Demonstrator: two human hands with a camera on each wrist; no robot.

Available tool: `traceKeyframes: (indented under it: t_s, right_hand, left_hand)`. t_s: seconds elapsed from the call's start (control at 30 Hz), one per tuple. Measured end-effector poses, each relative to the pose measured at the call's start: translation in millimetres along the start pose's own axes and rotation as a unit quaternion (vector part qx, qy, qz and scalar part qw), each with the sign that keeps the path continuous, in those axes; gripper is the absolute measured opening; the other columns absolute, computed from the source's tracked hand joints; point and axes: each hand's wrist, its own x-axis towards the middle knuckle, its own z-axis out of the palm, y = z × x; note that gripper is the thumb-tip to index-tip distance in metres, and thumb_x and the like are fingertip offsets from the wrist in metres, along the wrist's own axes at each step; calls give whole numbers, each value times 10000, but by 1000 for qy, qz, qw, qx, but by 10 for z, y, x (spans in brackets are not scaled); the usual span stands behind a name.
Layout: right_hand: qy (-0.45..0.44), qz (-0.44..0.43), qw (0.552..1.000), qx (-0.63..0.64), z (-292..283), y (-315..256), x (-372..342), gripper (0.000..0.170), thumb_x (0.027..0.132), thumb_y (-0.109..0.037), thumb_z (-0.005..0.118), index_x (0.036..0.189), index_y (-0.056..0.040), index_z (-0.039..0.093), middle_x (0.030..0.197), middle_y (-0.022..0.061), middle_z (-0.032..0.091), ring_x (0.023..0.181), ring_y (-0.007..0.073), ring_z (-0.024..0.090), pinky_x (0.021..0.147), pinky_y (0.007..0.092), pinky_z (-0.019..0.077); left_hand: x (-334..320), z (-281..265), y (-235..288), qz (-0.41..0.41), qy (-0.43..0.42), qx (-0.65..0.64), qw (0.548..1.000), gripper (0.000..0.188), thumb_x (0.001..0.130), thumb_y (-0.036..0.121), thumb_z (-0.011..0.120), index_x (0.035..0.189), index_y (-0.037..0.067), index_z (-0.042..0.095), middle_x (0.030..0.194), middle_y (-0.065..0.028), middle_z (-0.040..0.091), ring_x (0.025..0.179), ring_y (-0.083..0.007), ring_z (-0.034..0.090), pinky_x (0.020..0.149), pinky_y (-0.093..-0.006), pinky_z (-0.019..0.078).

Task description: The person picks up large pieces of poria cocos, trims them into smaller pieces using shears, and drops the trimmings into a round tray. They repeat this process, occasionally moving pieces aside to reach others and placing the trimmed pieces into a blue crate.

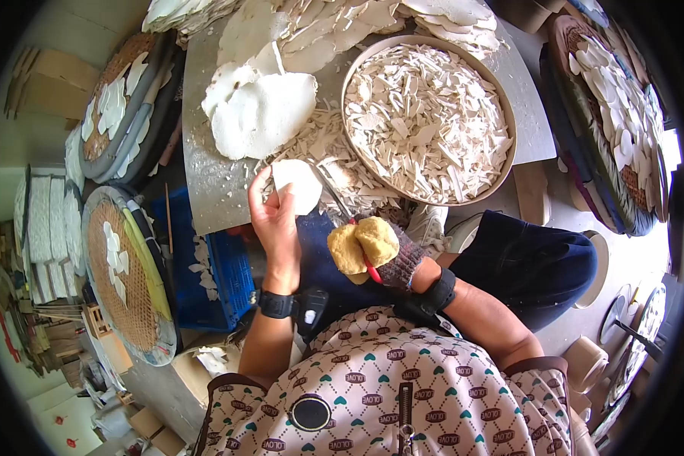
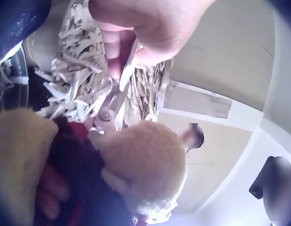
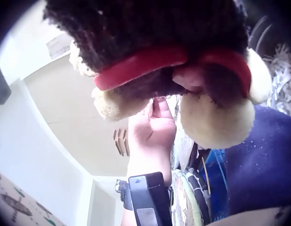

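Note:
The bare left hand [image 1: 276, 228] pinches a white, rounded flat piece [image 1: 297, 187] between thumb and fingers. The right hand [image 1: 397, 262], in a dark knitted glove, grips red-handled scissors [image 1: 334, 191] with yellow foam padding [image 1: 363, 245] around the handles. In the head view the blades lie along the right edge of the white piece. The left wrist view shows the scissors' pivot [image 2: 106, 115] and the blades meeting the piece [image 2: 130, 66] edge-on below the left hand [image 2: 145, 23]. In the right wrist view the red handles [image 3: 141, 66] pass around the gloved fingers.
A round tray [image 1: 511, 144] full of white strips stands on the metal table [image 1: 205, 190]. Large white sheets [image 1: 262, 114] and loose strips lie beside it. Woven racks [image 1: 121, 281] stand left and right. A blue crate [image 1: 232, 273] is below the table's left edge.

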Motion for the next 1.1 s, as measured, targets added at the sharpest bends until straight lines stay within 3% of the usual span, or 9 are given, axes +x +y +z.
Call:
traceKeyframes:
  t_s: [0.03,0.23,0.43,0.53,0.63,0.73,0.83,0.93,1.1]
  right_hand:
    - [1,-7,1000,-10,5,7,-10,287,907,-203,533,1059,39,560,1011,96,624,900,145,607,803,262,493]
    - [-14,-9,1000,18,-53,124,2,276,905,-197,535,1063,28,556,1005,88,625,886,135,605,782,260,494]
    - [-20,-67,994,-80,8,-22,-28,273,897,-193,547,1068,20,549,1004,85,622,880,126,599,771,265,490]
    - [8,-77,992,-100,3,-132,-44,269,781,-204,622,987,-39,572,953,110,624,855,241,598,757,330,487]
    - [39,-22,999,-27,-19,-9,-13,290,719,-212,665,957,-69,581,916,116,627,833,300,599,749,357,486]
    - [46,14,999,24,-39,131,-9,331,701,-226,686,972,-72,575,898,106,626,825,295,601,753,349,485]
    - [40,41,998,8,-55,106,-72,306,817,-241,620,1028,-26,565,967,90,624,877,188,604,782,300,489]
    - [33,44,998,-39,-60,8,-112,286,874,-238,590,1036,-4,573,993,79,628,902,136,605,794,276,492]
    - [38,4,999,-13,-21,-1,-81,292,693,-206,685,928,-63,588,887,106,635,814,287,610,713,356,489]
  left_hand:
    - [-9,18,-46,22,27,-12,999,435,855,13,544,1263,12,391,1042,-154,616,899,-149,602,759,-258,511]
    - [58,-70,8,-65,-74,6,995,432,857,3,535,1272,4,416,1038,-128,622,872,-120,602,738,-238,509]
    - [82,-27,68,-65,-57,-8,996,383,851,42,555,1223,0,474,1017,-113,622,819,-147,626,622,-268,543]
    - [76,-32,76,-85,-90,10,992,390,859,59,542,1236,3,463,1003,-118,627,784,-166,638,609,-264,534]
    - [71,-43,124,-125,-123,34,984,384,856,68,542,1225,-7,472,964,-120,635,729,-177,642,572,-259,526]
    - [147,-55,210,-159,-143,44,976,382,846,81,549,1212,-9,487,913,-123,643,676,-185,640,541,-251,514]
    - [196,-96,236,-190,-162,48,967,376,835,89,558,1196,-4,506,874,-124,648,651,-187,637,529,-245,504]
    - [207,-116,236,-202,-168,49,964,370,828,90,565,1182,-2,510,868,-128,649,653,-192,638,533,-249,503]
    - [197,-138,263,-193,-159,36,968,347,825,95,581,1147,-15,511,854,-131,646,659,-188,644,537,-262,515]
